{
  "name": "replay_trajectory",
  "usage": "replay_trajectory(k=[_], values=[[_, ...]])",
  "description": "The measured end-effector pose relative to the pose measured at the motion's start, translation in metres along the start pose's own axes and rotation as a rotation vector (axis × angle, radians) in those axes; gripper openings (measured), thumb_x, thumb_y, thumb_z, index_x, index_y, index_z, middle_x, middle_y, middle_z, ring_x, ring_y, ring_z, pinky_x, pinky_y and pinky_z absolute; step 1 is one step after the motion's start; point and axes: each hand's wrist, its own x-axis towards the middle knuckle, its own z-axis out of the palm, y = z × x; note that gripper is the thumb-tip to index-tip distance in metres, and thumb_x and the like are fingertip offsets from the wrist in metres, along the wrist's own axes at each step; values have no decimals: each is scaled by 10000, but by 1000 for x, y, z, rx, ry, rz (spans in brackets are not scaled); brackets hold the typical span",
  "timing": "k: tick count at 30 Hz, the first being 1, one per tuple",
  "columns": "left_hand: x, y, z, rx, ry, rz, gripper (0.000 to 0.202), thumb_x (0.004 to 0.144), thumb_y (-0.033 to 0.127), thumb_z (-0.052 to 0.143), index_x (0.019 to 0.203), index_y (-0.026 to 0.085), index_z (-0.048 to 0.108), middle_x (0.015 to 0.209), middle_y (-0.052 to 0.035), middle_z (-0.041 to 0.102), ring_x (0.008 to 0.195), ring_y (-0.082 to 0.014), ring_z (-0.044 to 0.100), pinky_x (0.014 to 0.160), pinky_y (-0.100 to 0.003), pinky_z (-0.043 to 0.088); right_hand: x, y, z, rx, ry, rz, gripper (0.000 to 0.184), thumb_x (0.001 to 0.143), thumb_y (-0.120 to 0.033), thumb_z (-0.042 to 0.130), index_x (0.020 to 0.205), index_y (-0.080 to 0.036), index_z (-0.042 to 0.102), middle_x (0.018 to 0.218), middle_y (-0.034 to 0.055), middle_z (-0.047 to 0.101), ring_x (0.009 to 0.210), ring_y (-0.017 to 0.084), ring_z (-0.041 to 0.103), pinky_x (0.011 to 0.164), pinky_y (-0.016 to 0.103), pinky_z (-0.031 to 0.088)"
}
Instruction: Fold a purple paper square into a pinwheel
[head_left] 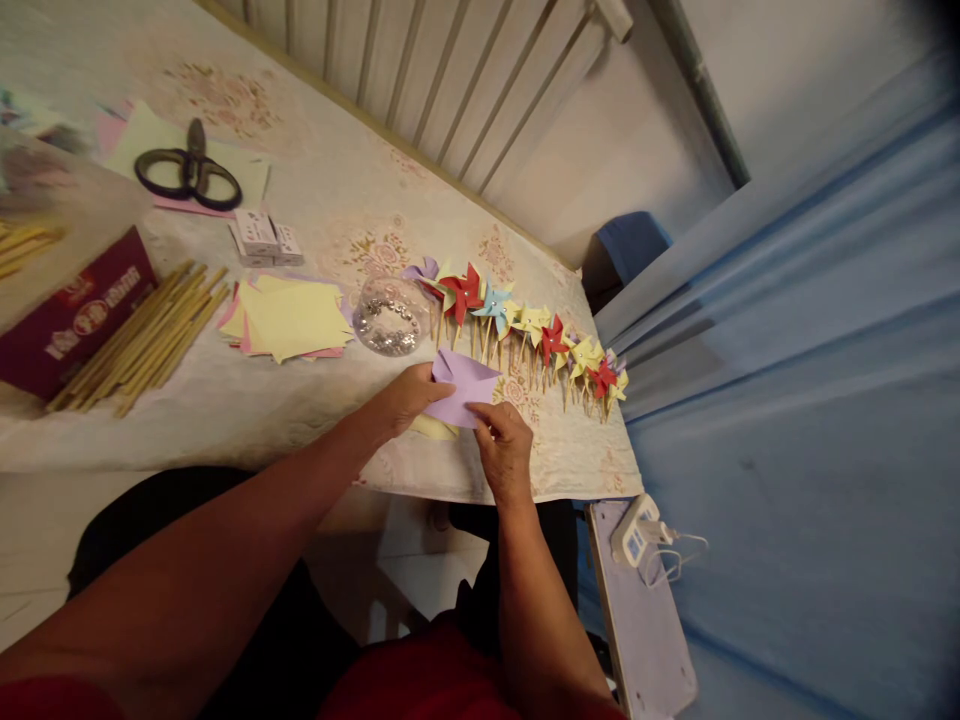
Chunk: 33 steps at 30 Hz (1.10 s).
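Observation:
A purple paper square (466, 382) with cut slits is held between both hands over the front of the table. My left hand (411, 398) pinches its left side, thumb on top. My right hand (505, 440) grips the lower right edge between thumb and fingers. Under the purple paper lies a yellow paper piece (433, 428), partly hidden. Just beyond my left hand stands a clear round container (390, 318) of small shiny metal pieces. Finished paper pinwheels (553, 340) on sticks, in red, yellow, blue and purple, lie in a row behind my right hand.
To the left are a stack of cut paper (296, 315), a bundle of thin sticks (142, 345) against a maroon box (79, 310), small white boxes (262, 238) and black-handled scissors (189, 178). A blue curtain (795, 400) hangs at right, beside a stool (645, 630) bearing a power strip (637, 532).

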Motion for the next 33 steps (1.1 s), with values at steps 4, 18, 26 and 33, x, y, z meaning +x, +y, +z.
replay_trajectory(k=[4,18,26,33], values=[[-1,1,2,61,16,-7,292,543,260,717,800,145,643,736,-18,676,706,-172,604,668,-275,454,2,-4,-3,-21,-38,26,233,882,-219,601,1005,-275,790,768,19,630,715,175,546,704,301,447],[-4,-1,7,99,-8,12,234,566,256,696,758,127,658,706,-1,646,630,-126,540,615,-250,400,7,-22,10,431,-66,453,205,819,-366,617,854,-207,743,662,-40,659,399,75,446,429,229,357],[-3,-5,7,121,-23,24,265,578,271,689,799,129,651,700,1,636,626,-127,526,609,-250,391,7,-17,20,529,38,522,184,754,-372,672,725,-192,647,629,-40,669,386,69,459,423,217,337],[-4,-4,10,144,-6,1,252,582,294,676,774,137,628,680,9,622,586,-116,505,562,-237,366,10,-23,24,448,84,592,203,740,-390,642,681,-198,615,564,-55,623,387,82,457,436,226,344]])
